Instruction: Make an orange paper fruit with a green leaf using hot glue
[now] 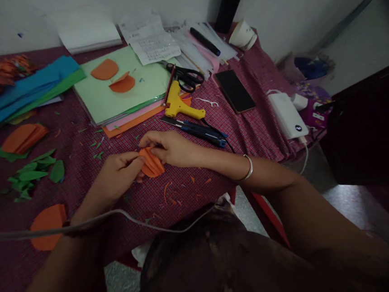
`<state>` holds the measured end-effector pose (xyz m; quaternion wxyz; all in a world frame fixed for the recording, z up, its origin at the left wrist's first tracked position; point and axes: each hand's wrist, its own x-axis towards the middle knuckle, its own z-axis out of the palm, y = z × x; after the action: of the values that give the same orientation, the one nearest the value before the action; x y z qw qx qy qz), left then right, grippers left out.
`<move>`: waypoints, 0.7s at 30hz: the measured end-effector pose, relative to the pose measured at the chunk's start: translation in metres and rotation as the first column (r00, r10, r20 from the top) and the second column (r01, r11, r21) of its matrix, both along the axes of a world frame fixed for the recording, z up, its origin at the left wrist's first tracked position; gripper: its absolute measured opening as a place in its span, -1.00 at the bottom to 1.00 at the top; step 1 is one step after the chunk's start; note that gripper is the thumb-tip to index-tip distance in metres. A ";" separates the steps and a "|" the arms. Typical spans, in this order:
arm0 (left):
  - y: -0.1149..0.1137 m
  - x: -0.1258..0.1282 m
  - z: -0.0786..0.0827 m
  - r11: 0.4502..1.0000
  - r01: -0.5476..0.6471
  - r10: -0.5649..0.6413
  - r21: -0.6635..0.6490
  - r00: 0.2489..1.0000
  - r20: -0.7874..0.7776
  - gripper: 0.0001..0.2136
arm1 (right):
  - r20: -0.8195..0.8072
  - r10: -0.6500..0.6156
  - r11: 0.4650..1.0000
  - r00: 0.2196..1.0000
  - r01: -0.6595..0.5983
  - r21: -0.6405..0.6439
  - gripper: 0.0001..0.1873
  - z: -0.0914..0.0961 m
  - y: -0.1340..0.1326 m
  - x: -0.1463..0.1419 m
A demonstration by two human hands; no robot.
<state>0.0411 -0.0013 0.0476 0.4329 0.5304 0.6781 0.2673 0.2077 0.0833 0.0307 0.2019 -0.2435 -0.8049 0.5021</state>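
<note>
Head cam: I see L hand (115, 172) + R hand (177, 149), fingers (137, 163) pinched on orange paper (153, 165) btwn them, prob. to keep folds gathered, over desk (181, 176); glue gun (175, 102) lies near, prob. for reach.

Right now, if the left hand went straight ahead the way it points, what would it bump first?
Beyond the creased orange paper it holds, the left hand would probably meet the right hand, though depth is unclear.

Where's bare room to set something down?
Between the phone and power bank, though the cloth is wrinkled; a smaller patch between the green cutouts and left hand. Crowded: around the glue gun, with scissors and cutter close by.
</note>
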 end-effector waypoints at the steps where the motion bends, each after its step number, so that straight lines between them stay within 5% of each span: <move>1: 0.000 0.000 0.000 1.000 -0.003 0.003 0.000 1.000 -0.003 -0.76 | -0.001 0.000 1.000 1.000 0.000 0.003 -0.71 0.000 0.000 0.000; 15: 0.000 -0.003 -0.007 0.999 -0.037 0.038 -0.015 0.996 0.076 -0.69 | 0.034 0.051 0.994 0.998 -0.054 0.097 -0.71 -0.004 -0.004 -0.002; 21: 0.000 -0.003 -0.007 0.999 -0.040 0.041 -0.010 0.998 0.057 -0.74 | 0.193 -0.099 0.902 0.976 0.006 0.432 -0.70 0.011 0.009 0.012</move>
<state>0.0381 -0.0009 0.0405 0.4489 0.5070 0.6771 0.2882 0.2198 0.0923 0.0422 0.1776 -0.2665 -0.9054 0.2787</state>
